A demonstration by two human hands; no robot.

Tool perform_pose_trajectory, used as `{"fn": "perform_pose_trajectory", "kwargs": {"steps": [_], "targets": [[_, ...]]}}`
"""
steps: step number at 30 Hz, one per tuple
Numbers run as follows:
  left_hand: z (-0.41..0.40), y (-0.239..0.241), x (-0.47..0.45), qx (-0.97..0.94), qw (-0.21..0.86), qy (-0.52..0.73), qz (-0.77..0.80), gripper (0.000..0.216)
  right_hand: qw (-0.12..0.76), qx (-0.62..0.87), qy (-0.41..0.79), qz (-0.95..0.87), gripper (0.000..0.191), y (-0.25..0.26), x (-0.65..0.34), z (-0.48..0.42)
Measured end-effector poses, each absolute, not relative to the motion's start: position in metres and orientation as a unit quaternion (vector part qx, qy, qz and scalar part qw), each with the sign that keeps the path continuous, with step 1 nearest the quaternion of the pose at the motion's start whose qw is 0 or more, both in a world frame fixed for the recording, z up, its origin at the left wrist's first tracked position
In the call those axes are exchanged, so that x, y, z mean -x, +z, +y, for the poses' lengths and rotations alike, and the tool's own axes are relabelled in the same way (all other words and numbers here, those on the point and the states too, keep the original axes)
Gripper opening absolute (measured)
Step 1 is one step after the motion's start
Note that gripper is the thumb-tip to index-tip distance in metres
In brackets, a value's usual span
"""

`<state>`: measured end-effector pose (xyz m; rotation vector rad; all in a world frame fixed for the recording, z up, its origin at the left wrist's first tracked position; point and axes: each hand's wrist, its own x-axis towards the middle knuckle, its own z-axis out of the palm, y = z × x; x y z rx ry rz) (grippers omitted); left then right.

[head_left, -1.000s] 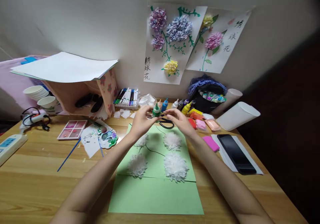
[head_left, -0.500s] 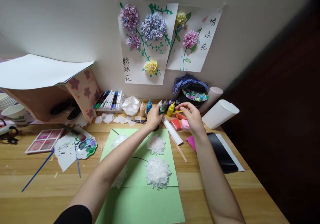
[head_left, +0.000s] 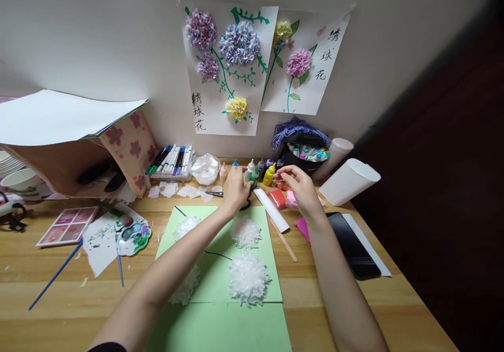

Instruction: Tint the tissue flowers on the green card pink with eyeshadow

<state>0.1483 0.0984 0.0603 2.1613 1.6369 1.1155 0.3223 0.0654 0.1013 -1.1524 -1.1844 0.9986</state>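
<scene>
My left hand (head_left: 235,190) reaches over the desk to a row of small paint bottles. It covers most of a blue bottle (head_left: 235,162), and its fingertips are mostly hidden, so its grip is unclear. Just right of it stands a green bottle (head_left: 254,179). My right hand (head_left: 298,185) is raised beside a yellow bottle (head_left: 269,174), fingers curved and apart, with nothing seen in them. Black-handled scissors (head_left: 214,193) lie partly beneath my left hand. On the green paper (head_left: 220,326) below are several white ruffled paper flowers (head_left: 249,278) and dark drawn lines.
A marker set (head_left: 172,162) and a bowl of white paper (head_left: 205,169) stand left of the bottles. Nearer left are a paint palette (head_left: 134,236) and a brush (head_left: 55,274). To the right are a white roll (head_left: 271,209), clay packets (head_left: 277,199) and a black phone (head_left: 352,246).
My left hand has shifted left from the green bottle toward the blue one. My right hand keeps nearly the same place and shape. The view has tilted slightly.
</scene>
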Motion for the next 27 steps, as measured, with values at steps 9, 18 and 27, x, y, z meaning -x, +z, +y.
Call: {"fn": "perform_pose_trajectory", "kwargs": {"steps": [9,18,27], "targets": [[0.14,0.112,-0.131,-0.796,-0.039,0.247,0.551,0.034,0.561,0.491,0.417,-0.52,0.017,0.102,-0.319,0.066],[0.181,0.119,-0.169,-0.814,0.029,0.122,0.567,0.018,0.59,0.494,0.38,-0.513,0.011,0.109,-0.333,0.061],[0.183,0.123,-0.162,-0.807,0.038,0.136,0.573,0.012,0.584,0.475,0.401,-0.522,0.009,0.113,-0.33,0.059]]}}
